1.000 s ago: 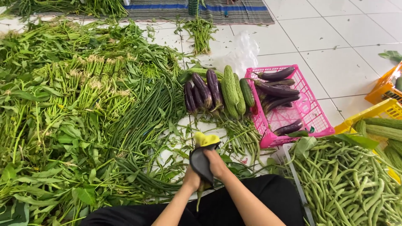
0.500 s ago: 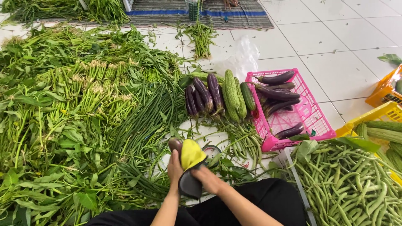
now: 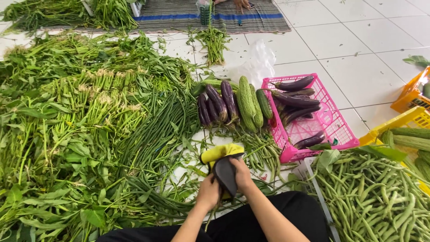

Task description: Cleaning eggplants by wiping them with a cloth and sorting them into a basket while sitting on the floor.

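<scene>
Currently: left hand (image 3: 208, 192) and right hand (image 3: 242, 175) both gripping yellow-and-grey glove (image 3: 223, 165), held low centre over tiled floor (image 3: 349, 49), between long beans (image 3: 156, 130) and pink crate (image 3: 309, 117) of eggplants (image 3: 293, 99). Green beans (image 3: 376, 201) just right.

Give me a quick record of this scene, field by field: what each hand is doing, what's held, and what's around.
Setting: white tiled floor covered with vegetables
Left hand: grips the lower edge of the yellow and dark grey glove
Right hand: holds the same glove from the right side
Ahead: purple eggplants beside bitter gourds
Right: pink basket with more eggplants
Left: long beans and leafy greens
Lower right: green beans
</scene>
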